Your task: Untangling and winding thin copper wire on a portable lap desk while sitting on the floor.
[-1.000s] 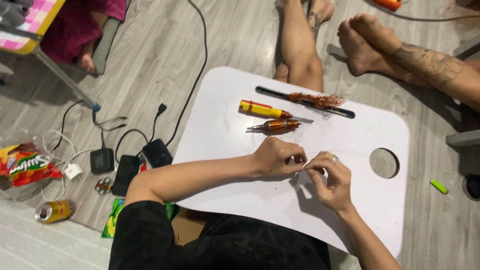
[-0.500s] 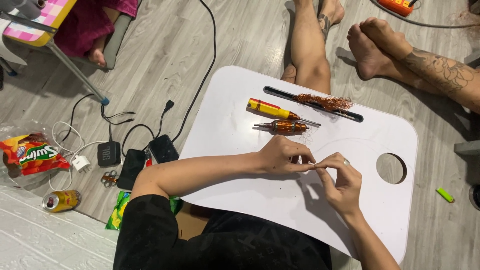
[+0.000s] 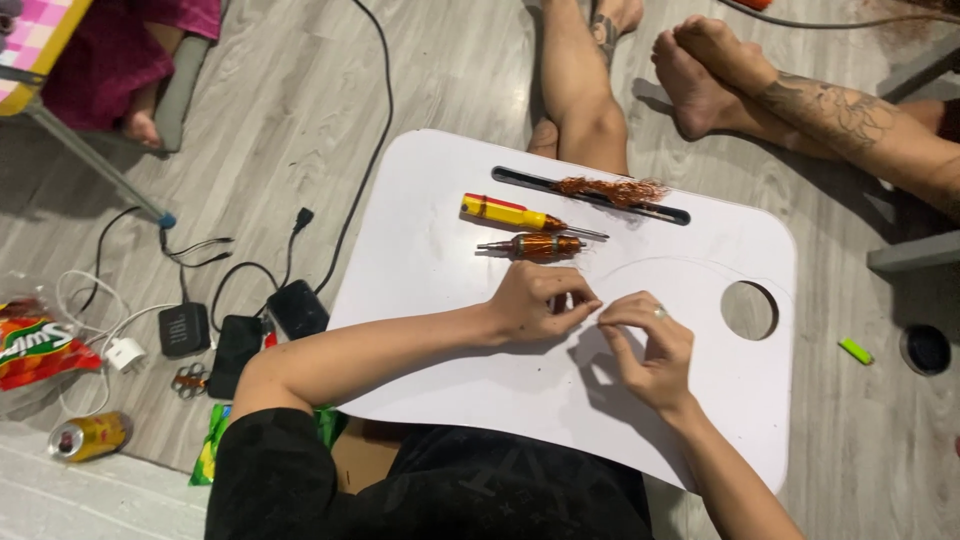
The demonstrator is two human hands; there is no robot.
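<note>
My left hand (image 3: 540, 300) and my right hand (image 3: 650, 345) meet fingertip to fingertip over the middle of a white lap tray (image 3: 430, 250). Both pinch a thin wire (image 3: 700, 262), which curves faintly across the tray toward its right edge. Just beyond my left hand lies a small spindle wound with copper wire (image 3: 535, 245). A yellow and red screwdriver (image 3: 510, 212) rests behind it. A loose tangle of copper wire (image 3: 610, 188) sits on the long dark slot at the tray's far side.
The tray has a round hole (image 3: 750, 310) at its right. Another person's leg (image 3: 580, 90) and feet (image 3: 700, 70) lie beyond the tray. On the floor to the left are black chargers (image 3: 240, 340), cables, a snack bag (image 3: 30, 345) and a can (image 3: 90, 435). A green lighter (image 3: 855, 350) lies right.
My hands stay together over the tray; the fingers have shifted slightly on the wire. The view has drifted a little, and nothing on the tray has moved.
</note>
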